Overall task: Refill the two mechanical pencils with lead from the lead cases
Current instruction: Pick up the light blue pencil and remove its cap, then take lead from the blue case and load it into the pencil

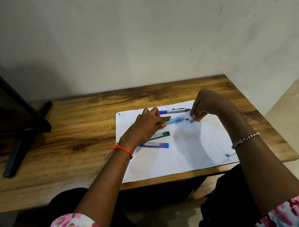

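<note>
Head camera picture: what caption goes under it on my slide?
Left hand rests on a light blue plastic mechanical pencil on white paper while the right hand pinches a small blue cap.

Near half of the paper sheet lies bare between the two forearms; I note this as the widest open lane. The far strip is crowded: blue-and-silver pencil along the far edge, light blue pencil just nearer, then a small dark piece. The left hand lies flat over the light pencil's left end. The right hand pinches a cap beside the dark piece. Green lead case sits partly under the left wrist, blue lead case just nearer. Dark stand blocks the table's left end, with bare wood between it and the sheet. A wall closes the far side.
</note>
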Demonstrator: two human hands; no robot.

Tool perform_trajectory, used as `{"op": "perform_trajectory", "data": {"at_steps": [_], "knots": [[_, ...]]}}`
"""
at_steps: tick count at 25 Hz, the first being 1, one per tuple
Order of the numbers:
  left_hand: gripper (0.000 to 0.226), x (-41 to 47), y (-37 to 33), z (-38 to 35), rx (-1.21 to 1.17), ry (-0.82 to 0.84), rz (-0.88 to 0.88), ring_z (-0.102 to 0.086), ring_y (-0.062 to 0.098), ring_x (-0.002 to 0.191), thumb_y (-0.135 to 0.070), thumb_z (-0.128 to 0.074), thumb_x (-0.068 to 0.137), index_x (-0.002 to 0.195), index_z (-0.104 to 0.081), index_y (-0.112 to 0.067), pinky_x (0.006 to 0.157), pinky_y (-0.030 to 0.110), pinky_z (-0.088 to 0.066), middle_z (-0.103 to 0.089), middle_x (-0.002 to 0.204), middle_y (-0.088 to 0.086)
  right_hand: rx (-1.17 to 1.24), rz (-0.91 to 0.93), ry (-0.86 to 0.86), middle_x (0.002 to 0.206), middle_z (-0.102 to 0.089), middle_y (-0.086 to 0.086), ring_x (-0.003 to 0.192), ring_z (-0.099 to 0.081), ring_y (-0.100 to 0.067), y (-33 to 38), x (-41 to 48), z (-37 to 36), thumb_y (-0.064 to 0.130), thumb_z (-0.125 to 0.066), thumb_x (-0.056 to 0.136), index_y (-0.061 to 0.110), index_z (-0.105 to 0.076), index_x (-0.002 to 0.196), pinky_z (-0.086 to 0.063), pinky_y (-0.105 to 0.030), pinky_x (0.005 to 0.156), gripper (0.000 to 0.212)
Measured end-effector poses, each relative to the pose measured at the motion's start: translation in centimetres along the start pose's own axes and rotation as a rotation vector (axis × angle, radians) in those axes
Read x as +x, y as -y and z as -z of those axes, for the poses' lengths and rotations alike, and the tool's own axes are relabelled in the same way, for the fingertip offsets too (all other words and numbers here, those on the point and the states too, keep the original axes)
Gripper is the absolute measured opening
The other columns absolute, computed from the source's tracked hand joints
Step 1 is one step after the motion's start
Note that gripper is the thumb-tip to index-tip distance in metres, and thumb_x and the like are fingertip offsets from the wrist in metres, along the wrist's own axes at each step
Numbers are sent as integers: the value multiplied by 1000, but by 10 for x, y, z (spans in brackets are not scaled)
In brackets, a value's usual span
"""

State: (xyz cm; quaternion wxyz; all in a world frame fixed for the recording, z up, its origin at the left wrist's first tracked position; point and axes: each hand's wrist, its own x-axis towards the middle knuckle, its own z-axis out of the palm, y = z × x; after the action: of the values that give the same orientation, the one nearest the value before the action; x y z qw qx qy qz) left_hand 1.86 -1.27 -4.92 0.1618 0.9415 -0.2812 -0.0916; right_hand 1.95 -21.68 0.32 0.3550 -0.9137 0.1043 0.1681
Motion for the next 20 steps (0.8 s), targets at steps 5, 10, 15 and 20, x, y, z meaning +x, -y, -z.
{"op": "perform_trajectory", "data": {"at_steps": [5,10,15,20], "knots": [[41,0,0,-1,28,8,-13,-33,19,98,-28,-42,95,136,-40,-26,84,31,-32,-45,115,8,9,26,-10,85,-68,-28,56,-64,-23,-2,1,2,-18,-68,68,-17,-67,91,-59,-33,70,23],[44,-2,0,9,-117,-7,19,-36,24,110,-29,-48,92,136,-42,-22,94,34,-34,-45,115,9,-41,86,-25,74,-68,-17,55,-61,-21,-5,4,4,-10,-73,68,-10,-71,88,-55,-27,62,20],[36,-9,4,27,-344,-155,26,-42,19,105,-22,-46,94,128,-51,-11,84,17,-32,-53,116,14,-48,267,33,66,-66,-14,56,-54,-15,1,-1,1,1,-75,69,0,-75,83,-46,-18,47,14],[26,-22,8,41,-468,-317,95,-51,5,79,-16,-50,92,113,-63,-7,62,-4,-34,-64,107,4,-77,441,134,54,-62,2,42,-45,-2,18,-14,-17,5,-76,70,9,-76,77,-37,-12,45,8]]}}
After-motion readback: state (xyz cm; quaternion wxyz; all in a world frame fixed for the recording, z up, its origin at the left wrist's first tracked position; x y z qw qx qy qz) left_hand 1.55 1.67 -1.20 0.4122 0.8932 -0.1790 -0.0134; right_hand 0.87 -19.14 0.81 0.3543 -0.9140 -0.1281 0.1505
